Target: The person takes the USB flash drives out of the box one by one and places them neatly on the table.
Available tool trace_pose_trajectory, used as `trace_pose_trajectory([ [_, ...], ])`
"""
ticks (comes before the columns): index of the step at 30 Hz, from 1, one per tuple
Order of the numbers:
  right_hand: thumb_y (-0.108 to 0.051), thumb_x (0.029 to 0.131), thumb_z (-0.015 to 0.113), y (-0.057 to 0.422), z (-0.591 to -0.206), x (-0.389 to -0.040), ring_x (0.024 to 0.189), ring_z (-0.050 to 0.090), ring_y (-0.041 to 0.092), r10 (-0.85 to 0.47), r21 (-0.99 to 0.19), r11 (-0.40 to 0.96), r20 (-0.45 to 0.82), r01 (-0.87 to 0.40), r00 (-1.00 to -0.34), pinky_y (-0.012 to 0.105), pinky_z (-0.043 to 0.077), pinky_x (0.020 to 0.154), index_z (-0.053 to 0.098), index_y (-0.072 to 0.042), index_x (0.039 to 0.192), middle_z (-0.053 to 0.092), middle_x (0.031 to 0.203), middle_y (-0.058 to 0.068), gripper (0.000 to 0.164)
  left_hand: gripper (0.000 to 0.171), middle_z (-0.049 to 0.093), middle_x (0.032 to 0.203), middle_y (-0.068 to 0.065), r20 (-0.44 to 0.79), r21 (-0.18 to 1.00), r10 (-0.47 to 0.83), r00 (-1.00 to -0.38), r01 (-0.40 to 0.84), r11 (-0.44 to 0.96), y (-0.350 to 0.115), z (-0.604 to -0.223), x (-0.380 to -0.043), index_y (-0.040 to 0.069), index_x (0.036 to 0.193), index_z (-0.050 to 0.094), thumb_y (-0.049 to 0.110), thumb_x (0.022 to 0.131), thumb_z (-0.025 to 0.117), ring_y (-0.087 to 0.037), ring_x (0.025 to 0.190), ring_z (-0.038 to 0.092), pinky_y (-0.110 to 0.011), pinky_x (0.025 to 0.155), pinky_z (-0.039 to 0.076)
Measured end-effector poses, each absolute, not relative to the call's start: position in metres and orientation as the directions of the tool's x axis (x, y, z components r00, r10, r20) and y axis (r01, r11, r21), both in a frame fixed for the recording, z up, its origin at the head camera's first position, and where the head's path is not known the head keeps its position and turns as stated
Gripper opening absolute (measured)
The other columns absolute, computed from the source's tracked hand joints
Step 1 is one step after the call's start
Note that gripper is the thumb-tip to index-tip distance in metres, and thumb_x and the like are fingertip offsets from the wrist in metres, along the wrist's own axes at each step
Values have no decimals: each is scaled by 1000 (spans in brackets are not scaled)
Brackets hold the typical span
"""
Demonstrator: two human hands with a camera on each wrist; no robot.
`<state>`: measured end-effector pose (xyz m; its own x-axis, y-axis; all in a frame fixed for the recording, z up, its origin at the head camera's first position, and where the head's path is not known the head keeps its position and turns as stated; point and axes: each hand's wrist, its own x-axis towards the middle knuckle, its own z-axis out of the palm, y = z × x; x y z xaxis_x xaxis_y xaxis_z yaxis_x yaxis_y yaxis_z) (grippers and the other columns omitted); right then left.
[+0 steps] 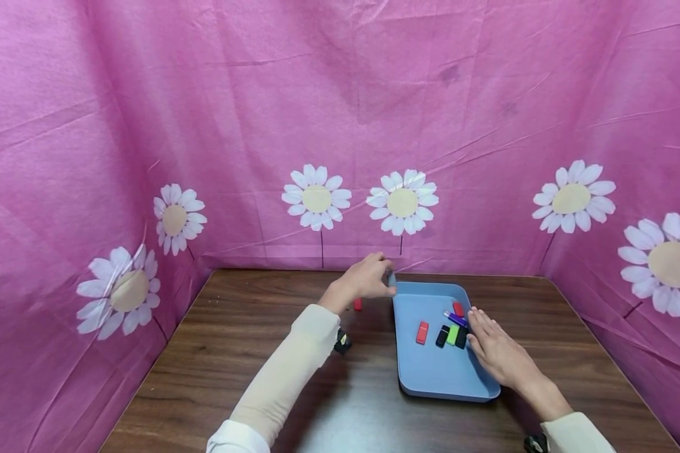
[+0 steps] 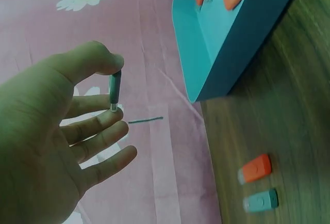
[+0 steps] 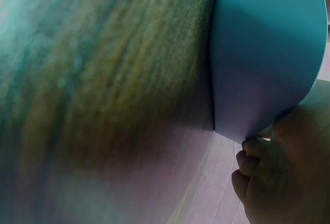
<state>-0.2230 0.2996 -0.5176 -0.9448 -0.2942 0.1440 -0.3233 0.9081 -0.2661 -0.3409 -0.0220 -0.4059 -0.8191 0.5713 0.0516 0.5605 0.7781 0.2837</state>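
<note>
My left hand [image 1: 368, 277] pinches a small greyish USB stick [image 2: 115, 87] between thumb and index finger, its metal plug pointing away from the thumb. It is held up beside the far left corner of a blue tray [image 1: 430, 377]. My right hand [image 1: 501, 352] rests with straight fingers on the tray's right rim. Several USB sticks lie inside: a red one [image 1: 422, 333], a bright green one [image 1: 453, 334], a purple one [image 1: 456, 319], another red one [image 1: 458, 308] and black ones [image 1: 442, 336]. In the right wrist view, the fingers touch the tray's outer wall [image 3: 263, 64].
On the wooden table [image 1: 204, 377], left of the tray, lie a red USB stick [image 2: 256, 168] and a greenish-grey one [image 2: 261, 201] side by side. My left forearm partly covers that area in the head view. A pink cloth [image 1: 340, 113] with daisies hangs behind and at both sides.
</note>
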Motion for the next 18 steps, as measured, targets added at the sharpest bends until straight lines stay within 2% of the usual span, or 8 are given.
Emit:
trace_pose_trajectory([
  [11,-28,115,45,300,-519,-223,154,34,52,-298,-249,911,157,-330,-942,64,30,124,37,13,158,34,166,33,60,53,59,134,-2,69,291,567,-821,560,776,-42,-400,-341,14,141,67,38,95,77,-16,117,53,-34,97,53],
  [18,-25,114,47,300,-519,-223,151,39,53,-321,-225,902,219,-368,-921,60,30,126,41,14,155,39,163,35,57,51,59,126,-1,96,267,559,-824,562,782,-56,-399,-343,13,138,68,37,93,77,-16,112,53,-33,96,53],
])
